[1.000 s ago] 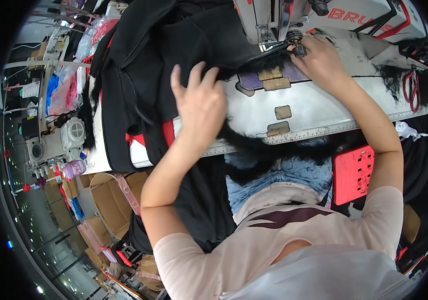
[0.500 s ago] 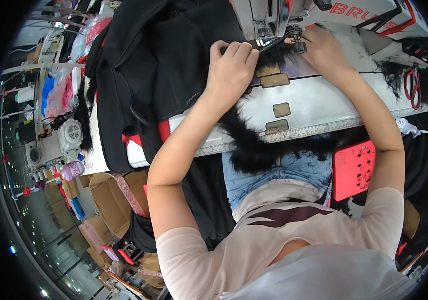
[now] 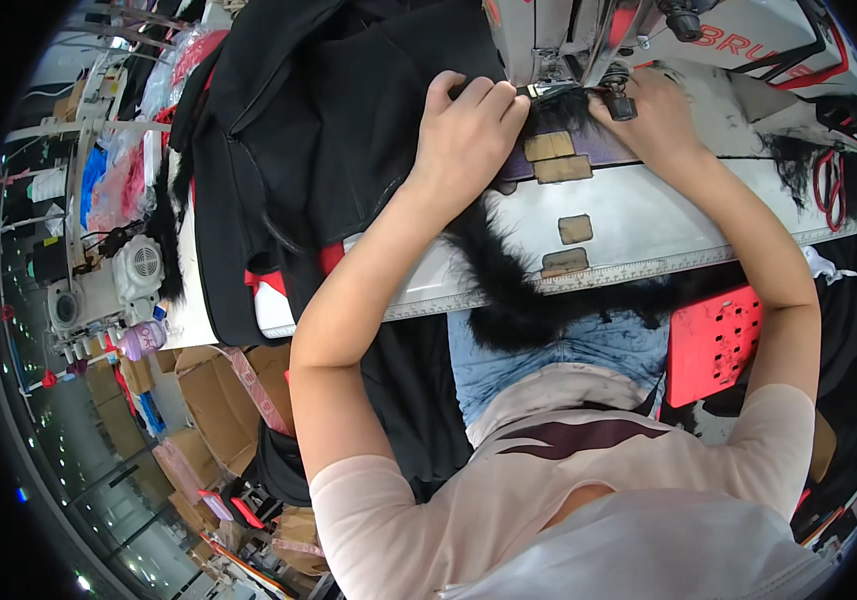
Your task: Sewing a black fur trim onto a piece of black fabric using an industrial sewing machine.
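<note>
A sewing machine's presser foot stands between my two hands, with black fabric and fur beneath it. My left hand is closed at the left of the foot, pinching the edge of a black garment along with fur trim. From under that hand a fluffy black fur trim runs over the table's front edge onto my lap. Right of the foot, my right hand is closed with its fingertips on the dark fur; the machine's round knob partly hides them.
A ruler strip lines the table's front edge. Red-handled scissors lie at the right beside loose fur. A red perforated plate is below the table by my right arm. Cardboard boxes stand at lower left.
The machine and table sit slightly farther right and lower in the picture. My right hand has come a little nearer to me beside the foot. My left hand keeps its hold.
</note>
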Motion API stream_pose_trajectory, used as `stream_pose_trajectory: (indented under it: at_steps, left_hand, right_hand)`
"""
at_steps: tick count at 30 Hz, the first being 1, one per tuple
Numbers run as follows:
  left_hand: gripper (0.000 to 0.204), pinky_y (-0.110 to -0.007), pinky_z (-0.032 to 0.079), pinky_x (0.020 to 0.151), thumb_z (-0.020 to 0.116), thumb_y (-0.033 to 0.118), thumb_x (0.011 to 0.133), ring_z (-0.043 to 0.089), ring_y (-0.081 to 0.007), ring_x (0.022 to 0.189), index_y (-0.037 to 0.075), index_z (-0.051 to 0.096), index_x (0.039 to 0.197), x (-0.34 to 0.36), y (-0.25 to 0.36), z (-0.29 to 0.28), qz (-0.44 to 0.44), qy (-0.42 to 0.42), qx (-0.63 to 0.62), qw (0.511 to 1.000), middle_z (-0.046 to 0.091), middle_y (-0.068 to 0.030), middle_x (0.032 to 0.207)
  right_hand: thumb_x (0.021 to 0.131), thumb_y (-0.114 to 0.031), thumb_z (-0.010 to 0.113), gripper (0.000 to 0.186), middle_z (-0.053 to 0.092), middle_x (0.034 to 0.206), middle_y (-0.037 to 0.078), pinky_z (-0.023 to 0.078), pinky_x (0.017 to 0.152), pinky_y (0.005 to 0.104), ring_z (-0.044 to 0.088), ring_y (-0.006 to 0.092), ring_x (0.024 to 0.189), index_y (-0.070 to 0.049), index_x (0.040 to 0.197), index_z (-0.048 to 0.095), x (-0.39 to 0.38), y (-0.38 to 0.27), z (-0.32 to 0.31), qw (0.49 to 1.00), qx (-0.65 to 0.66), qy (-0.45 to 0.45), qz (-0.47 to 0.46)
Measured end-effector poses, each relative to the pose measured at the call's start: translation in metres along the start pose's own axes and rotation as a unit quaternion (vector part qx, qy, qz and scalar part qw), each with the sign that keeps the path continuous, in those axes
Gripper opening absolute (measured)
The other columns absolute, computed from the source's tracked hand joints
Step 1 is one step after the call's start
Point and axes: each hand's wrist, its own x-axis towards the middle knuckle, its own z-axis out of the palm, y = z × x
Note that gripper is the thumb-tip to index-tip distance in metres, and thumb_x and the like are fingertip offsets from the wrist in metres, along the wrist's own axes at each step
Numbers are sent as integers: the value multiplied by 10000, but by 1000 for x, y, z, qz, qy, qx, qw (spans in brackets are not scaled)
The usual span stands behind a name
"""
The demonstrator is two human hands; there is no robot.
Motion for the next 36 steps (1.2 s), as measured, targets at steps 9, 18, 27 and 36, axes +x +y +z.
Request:
stream_pose_trajectory:
  at_steps: [9,18,27,36]
  left_hand:
    - [207,-376,376,947,626,124,765,577,-117,891,128,660,968,2,-15,5,22,-6,6,1000,612,38,933]
    - [182,-379,370,961,632,123,749,573,-122,894,131,660,929,2,-16,8,27,4,6,1000,608,37,921]
    - [123,-392,363,967,645,122,736,573,-128,872,134,651,858,5,-15,17,34,41,10,999,587,32,867]
    - [66,-435,377,937,646,103,753,583,-142,839,134,644,812,6,-8,20,-37,36,-40,998,551,17,794]
  right_hand:
    - [775,-321,744,301,627,692,139,465,579,442,598,352,655,-38,712,663,1,-2,7,999,-3,-7,48]
    - [778,-292,771,248,655,748,144,474,621,428,609,349,708,-55,816,706,0,-7,5,996,18,-10,84]
    - [796,-290,772,271,643,754,167,474,633,427,611,371,711,-36,864,706,-1,-2,1,994,44,-19,94]
    - [784,-365,776,539,525,583,228,395,543,465,517,408,575,66,574,531,7,-4,-2,991,51,-5,120]
